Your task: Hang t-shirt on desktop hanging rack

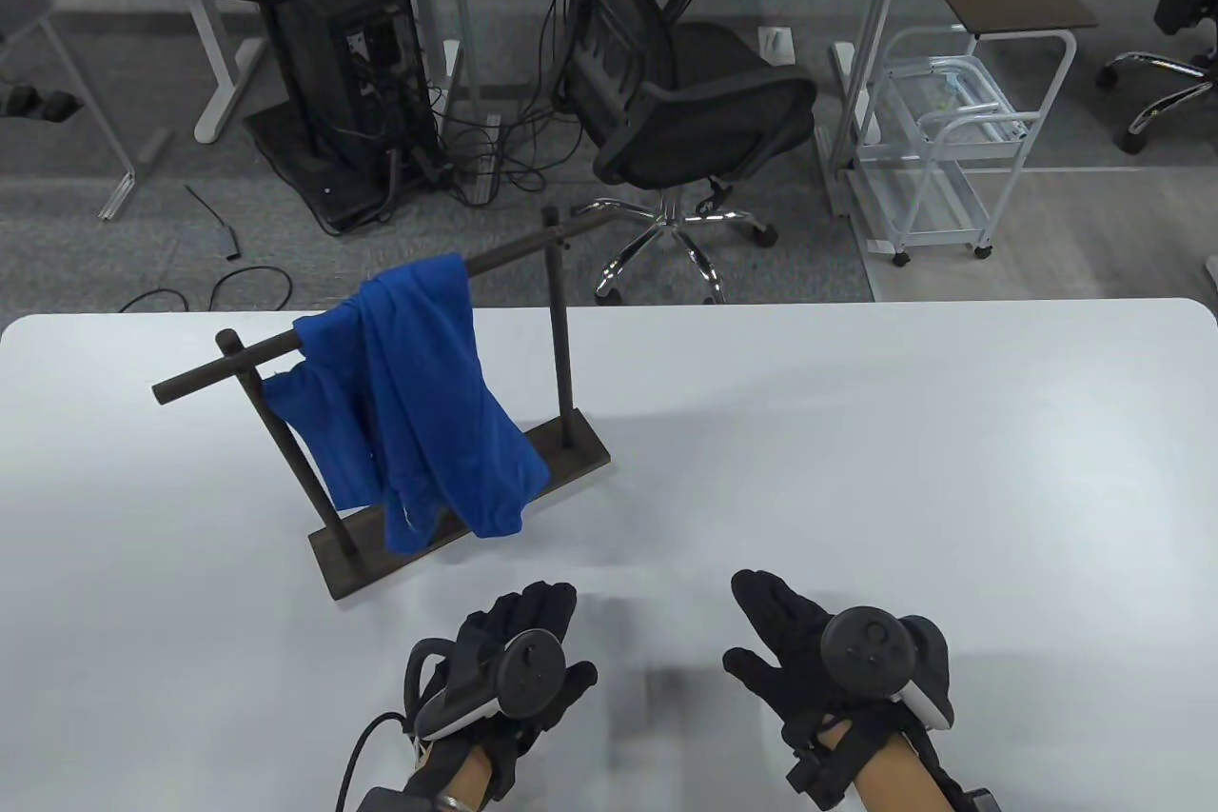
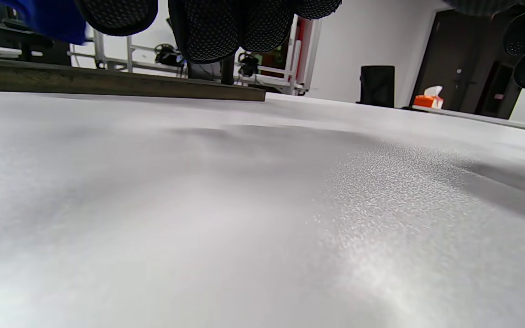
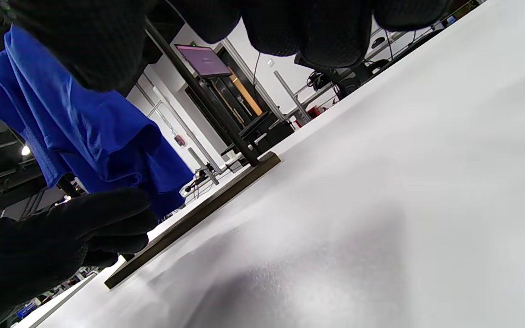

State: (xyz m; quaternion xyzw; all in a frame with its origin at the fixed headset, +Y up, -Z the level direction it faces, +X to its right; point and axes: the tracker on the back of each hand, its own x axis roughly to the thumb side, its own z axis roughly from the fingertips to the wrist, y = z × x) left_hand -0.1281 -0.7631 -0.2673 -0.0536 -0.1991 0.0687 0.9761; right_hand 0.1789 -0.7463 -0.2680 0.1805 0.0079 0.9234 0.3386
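A blue t-shirt (image 1: 409, 403) hangs draped over the top bar of a dark wooden hanging rack (image 1: 561, 346) at the table's left middle. Its hem reaches down to the rack's base (image 1: 580, 460). My left hand (image 1: 533, 622) lies flat and empty on the table just in front of the rack's base. My right hand (image 1: 780, 622) lies open and empty on the table to the right of it. The right wrist view shows the shirt (image 3: 84, 132) and the rack base (image 3: 198, 214). The left wrist view shows the base edge (image 2: 107, 84) and a corner of blue cloth (image 2: 39, 18).
The white table (image 1: 904, 469) stretches to the right of the rack. Beyond its far edge stand an office chair (image 1: 685, 98), a computer stand (image 1: 324, 41) and a white wire cart (image 1: 952, 146).
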